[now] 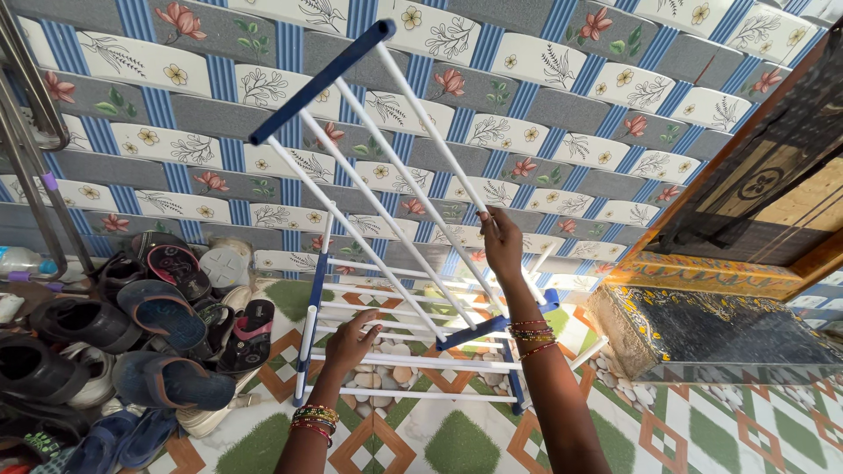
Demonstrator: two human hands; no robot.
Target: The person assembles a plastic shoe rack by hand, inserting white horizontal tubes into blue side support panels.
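Sandals and slippers [140,325], mostly rubbery and dark, sit piled at far left on the patterned tile floor [702,430]. Next over, the left hand [351,338] curls around a thin white rod of the folding drying rack [395,290], blue plastic frame, propped against the flowery wall. The right hand [500,241] pinches a raised-wing rod.

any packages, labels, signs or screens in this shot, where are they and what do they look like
Plastic bottle: far left edge, lying on its side beside the pile of sandals; clear body with a light blue band, purple cap end.
No signs, screens or boxes show; the patterned wall tiles carry only flowers and leaves.
The left hand and right hand are on a blue and white drying rack, which bears no visible label.
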